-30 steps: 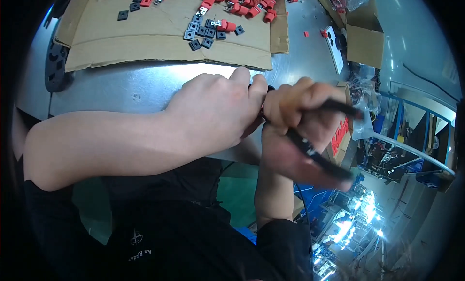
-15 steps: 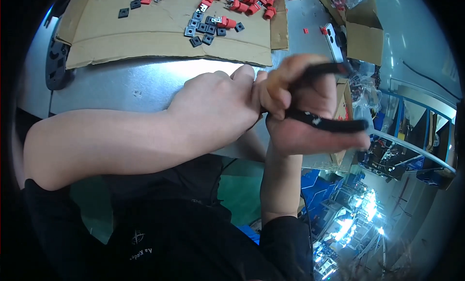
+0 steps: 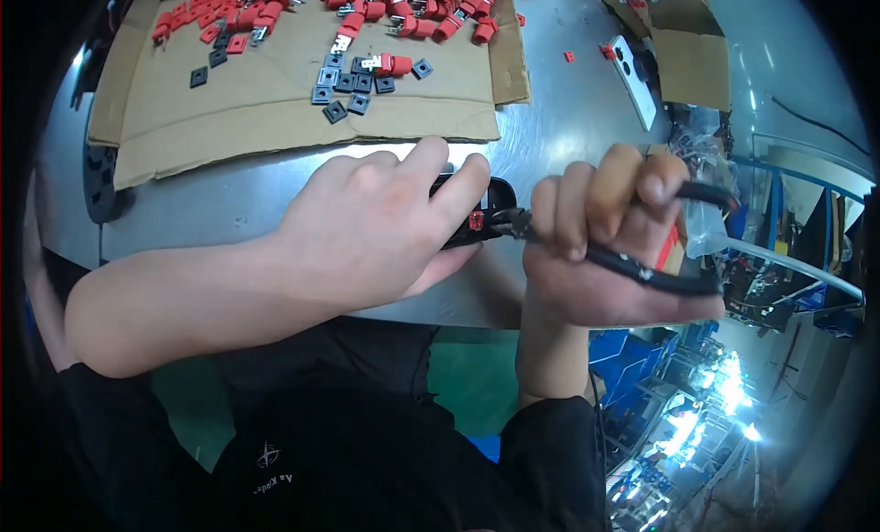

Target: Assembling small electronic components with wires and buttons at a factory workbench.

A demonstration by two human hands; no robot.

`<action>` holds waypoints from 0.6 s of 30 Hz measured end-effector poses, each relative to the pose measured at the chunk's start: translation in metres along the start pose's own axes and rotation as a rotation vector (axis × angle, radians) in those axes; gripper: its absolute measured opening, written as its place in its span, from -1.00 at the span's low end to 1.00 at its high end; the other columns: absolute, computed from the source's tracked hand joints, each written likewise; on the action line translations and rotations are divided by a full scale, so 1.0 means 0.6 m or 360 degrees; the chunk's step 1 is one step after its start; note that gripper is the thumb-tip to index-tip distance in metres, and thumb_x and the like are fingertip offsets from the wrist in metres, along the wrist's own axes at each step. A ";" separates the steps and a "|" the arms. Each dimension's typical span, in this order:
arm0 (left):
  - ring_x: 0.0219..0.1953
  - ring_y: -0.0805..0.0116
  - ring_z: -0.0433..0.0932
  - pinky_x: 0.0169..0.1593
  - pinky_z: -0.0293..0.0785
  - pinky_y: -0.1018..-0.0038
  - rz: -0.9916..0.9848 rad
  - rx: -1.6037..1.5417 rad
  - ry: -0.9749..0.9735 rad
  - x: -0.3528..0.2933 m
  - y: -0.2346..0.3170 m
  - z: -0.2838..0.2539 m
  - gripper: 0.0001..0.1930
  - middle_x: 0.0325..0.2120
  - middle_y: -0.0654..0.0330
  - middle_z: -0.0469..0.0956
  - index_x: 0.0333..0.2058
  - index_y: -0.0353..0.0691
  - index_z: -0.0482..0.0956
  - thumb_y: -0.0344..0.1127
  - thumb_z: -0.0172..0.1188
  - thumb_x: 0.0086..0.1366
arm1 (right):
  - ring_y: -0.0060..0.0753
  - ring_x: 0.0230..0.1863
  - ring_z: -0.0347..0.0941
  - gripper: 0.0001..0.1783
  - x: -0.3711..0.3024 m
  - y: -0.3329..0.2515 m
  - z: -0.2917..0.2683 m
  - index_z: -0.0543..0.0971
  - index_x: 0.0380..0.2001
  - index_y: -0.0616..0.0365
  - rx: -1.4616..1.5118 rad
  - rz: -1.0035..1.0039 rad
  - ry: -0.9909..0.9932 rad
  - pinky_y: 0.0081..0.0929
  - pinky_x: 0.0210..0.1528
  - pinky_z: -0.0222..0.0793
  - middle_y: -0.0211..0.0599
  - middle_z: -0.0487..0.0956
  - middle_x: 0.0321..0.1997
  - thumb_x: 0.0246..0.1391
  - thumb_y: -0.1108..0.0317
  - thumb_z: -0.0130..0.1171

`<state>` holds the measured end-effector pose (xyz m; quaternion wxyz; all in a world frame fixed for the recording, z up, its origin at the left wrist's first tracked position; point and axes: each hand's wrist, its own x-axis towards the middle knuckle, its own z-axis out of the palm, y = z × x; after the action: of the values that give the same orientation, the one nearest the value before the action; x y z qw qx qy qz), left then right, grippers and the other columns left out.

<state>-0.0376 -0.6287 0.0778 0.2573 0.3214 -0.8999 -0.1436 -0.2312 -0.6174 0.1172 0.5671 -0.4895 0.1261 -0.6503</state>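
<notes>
My left hand (image 3: 380,216) is closed around a black plastic housing (image 3: 501,196), thumb and fingers along its sides, covering much of it. A small red piece (image 3: 476,220) shows inside the housing. To the right, my right hand (image 3: 596,225) grips a pair of pliers (image 3: 632,268) with black handles, its fingers wrapped round them. The handles are apart, and the metal jaws point left, at the housing's right side by the red piece. Whether the jaws pinch anything is too small to tell.
Beyond my hands, a flattened cardboard tray (image 3: 229,129) carries many red plugs (image 3: 403,26) with metal prongs and several black square pieces (image 3: 346,83). At right lie a white strip (image 3: 632,83), an open cardboard box (image 3: 692,65) and clear plastic bags (image 3: 704,230).
The right hand and pliers have shifted right and slightly down. The black housing and the plier jaws, hidden before, now show between the hands. The whole view has also shifted a little.
</notes>
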 end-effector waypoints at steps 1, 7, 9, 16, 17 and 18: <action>-0.56 0.30 0.59 -0.52 0.52 0.43 0.0006 -0.0020 -0.0013 0.002 0.000 0.000 -0.38 -0.35 0.12 0.45 0.06 -0.24 0.48 0.02 0.44 0.16 | -0.56 -0.56 0.15 0.14 0.001 -0.005 -0.003 0.33 -0.07 0.11 -0.0026 -0.0009 -0.0081 -0.52 -0.49 0.10 -0.37 0.29 -0.43 -0.18 -0.85 -0.04; -0.47 0.30 0.62 -0.51 0.53 0.42 -0.0020 -0.0085 -0.0038 0.005 0.002 -0.009 -0.36 -0.32 0.11 0.43 0.08 -0.24 0.47 -0.03 0.47 0.12 | -0.57 -0.57 0.15 -0.01 -0.009 -0.009 0.009 0.37 0.00 0.07 -0.0096 0.0168 0.0005 -0.52 -0.52 0.03 -0.41 0.28 -0.41 -0.05 -0.65 0.19; -0.47 0.29 0.62 -0.51 0.53 0.42 -0.0005 -0.0082 -0.0041 0.006 -0.001 -0.009 -0.36 -0.32 0.11 0.44 0.08 -0.24 0.47 -0.03 0.47 0.12 | -0.57 -0.56 0.15 0.00 -0.009 -0.006 0.004 0.36 0.01 0.08 -0.0133 0.0135 -0.0025 -0.52 -0.51 0.03 -0.40 0.27 -0.41 -0.06 -0.66 0.18; -0.45 0.24 0.64 -0.51 0.55 0.38 -0.0008 -0.0006 -0.0129 0.012 -0.001 -0.031 -0.37 -0.32 0.09 0.46 0.08 -0.23 0.48 0.01 0.43 0.15 | -0.57 -0.55 0.14 0.05 0.008 0.005 0.009 0.36 0.01 0.13 -0.0187 0.0065 0.0109 -0.52 -0.52 0.04 -0.41 0.26 -0.41 -0.07 -0.70 0.13; -0.46 0.23 0.65 -0.49 0.56 0.37 0.0009 0.0017 -0.0106 0.010 0.001 -0.029 -0.37 -0.32 0.08 0.47 0.08 -0.23 0.48 0.03 0.42 0.16 | -0.59 -0.56 0.12 0.07 0.006 0.006 0.022 0.35 -0.01 0.16 -0.0099 0.0066 0.0307 -0.54 -0.53 0.04 -0.41 0.26 -0.41 -0.09 -0.71 0.12; -0.46 0.22 0.65 -0.47 0.57 0.36 0.0030 0.0071 -0.0077 0.008 0.002 -0.027 -0.38 -0.31 0.08 0.48 0.08 -0.22 0.49 0.05 0.41 0.17 | -0.60 -0.56 0.11 0.08 0.012 0.003 0.016 0.35 -0.01 0.17 -0.0049 0.0023 0.0287 -0.55 -0.53 0.03 -0.41 0.25 -0.41 -0.08 -0.72 0.11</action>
<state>-0.0325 -0.6324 0.0934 0.2297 0.3151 -0.9118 -0.1288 -0.2216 -0.6203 0.1242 0.5504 -0.4368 0.1901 -0.6857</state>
